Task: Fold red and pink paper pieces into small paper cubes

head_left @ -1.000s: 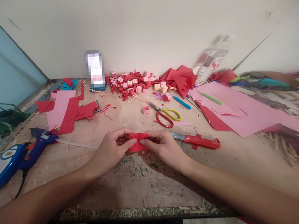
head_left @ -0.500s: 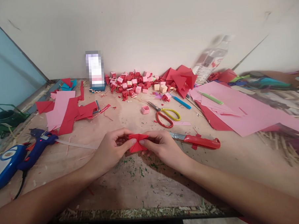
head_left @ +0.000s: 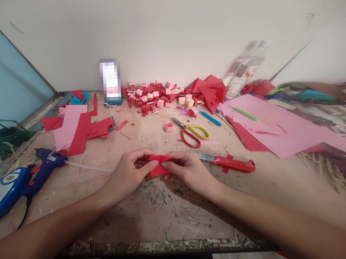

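Observation:
A small folded piece of red paper (head_left: 160, 169) is held between my two hands above the middle of the table. My left hand (head_left: 136, 167) pinches its left side, thumb on top and fingers behind. On the right side, my right hand (head_left: 182, 164) grips it the same way, with the thumb near the centre crease. Most of the fingertips are hidden beneath the paper. Just beyond the hands lie a small pink paper box (head_left: 168, 126) and scissors (head_left: 192, 132) with one yellow and one red handle. A red utility knife (head_left: 233, 164) rests right of my right hand.
A pile of small pink and red paper boxes (head_left: 153, 96) lies by the wall, beside a propped phone (head_left: 110, 79). A blue glue gun (head_left: 45, 169) is at left near paper scraps (head_left: 80, 133). Pink sheets (head_left: 290, 128) and a bottle (head_left: 245, 71) stand at right.

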Action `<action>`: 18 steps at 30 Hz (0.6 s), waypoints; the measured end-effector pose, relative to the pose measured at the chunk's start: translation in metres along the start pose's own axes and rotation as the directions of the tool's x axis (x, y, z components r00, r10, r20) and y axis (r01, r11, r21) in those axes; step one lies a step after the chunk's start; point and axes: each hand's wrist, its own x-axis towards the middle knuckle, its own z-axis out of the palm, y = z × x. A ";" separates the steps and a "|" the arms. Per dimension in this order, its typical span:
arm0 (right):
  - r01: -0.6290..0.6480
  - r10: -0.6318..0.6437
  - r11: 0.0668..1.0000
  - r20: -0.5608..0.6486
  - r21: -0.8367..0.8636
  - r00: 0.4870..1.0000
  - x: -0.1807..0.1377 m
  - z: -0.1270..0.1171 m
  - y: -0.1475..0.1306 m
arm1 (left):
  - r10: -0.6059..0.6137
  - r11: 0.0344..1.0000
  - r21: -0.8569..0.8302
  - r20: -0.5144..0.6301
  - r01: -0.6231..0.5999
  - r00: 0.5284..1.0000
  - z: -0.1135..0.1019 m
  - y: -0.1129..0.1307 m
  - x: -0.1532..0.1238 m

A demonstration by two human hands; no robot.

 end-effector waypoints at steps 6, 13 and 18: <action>0.017 -0.017 1.000 0.002 -0.011 1.000 0.000 0.000 0.002 | -0.005 1.000 0.007 0.002 0.005 1.000 0.001 -0.002 0.001; 0.030 -0.029 0.998 0.012 -0.052 1.000 0.000 -0.001 0.003 | -0.019 1.000 0.005 -0.007 0.019 1.000 0.001 -0.001 -0.001; 0.034 -0.034 0.999 0.009 -0.041 0.999 0.001 -0.001 0.002 | -0.016 1.000 0.015 -0.017 0.017 1.000 0.001 0.001 -0.001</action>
